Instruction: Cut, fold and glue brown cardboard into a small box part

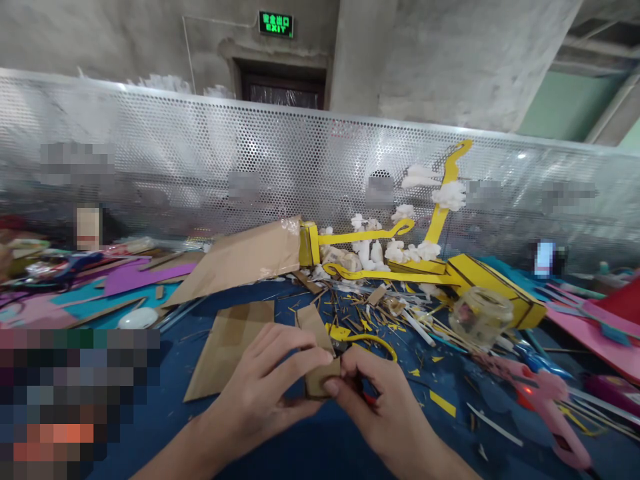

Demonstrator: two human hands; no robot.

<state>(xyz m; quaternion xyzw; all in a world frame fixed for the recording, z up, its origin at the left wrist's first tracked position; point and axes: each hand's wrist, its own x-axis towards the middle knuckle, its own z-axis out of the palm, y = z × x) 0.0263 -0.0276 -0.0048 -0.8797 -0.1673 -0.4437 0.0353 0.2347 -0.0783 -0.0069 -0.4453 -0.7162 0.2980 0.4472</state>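
Note:
A small folded piece of brown cardboard (320, 381) is held between my two hands near the middle of the view. My left hand (265, 380) has its fingers over the piece's left side and top edge. My right hand (373, 390) pinches its right edge between thumb and fingers. Just behind the piece lies a narrow cardboard strip (313, 323), and a flat cardboard sheet (227, 347) rests to the left, partly behind my left hand. Scissors with yellow handles (385, 343) lie beyond my right hand. Something red shows under my right hand, mostly hidden.
A pink glue gun (550, 407) lies at the right, near a clear jar (480, 315). Yellow card shapes (495, 290) with white fluff stand behind. A large cardboard panel (245, 257) leans at the back. Scraps litter the blue table (295, 450); a perforated metal screen (200, 153) borders it.

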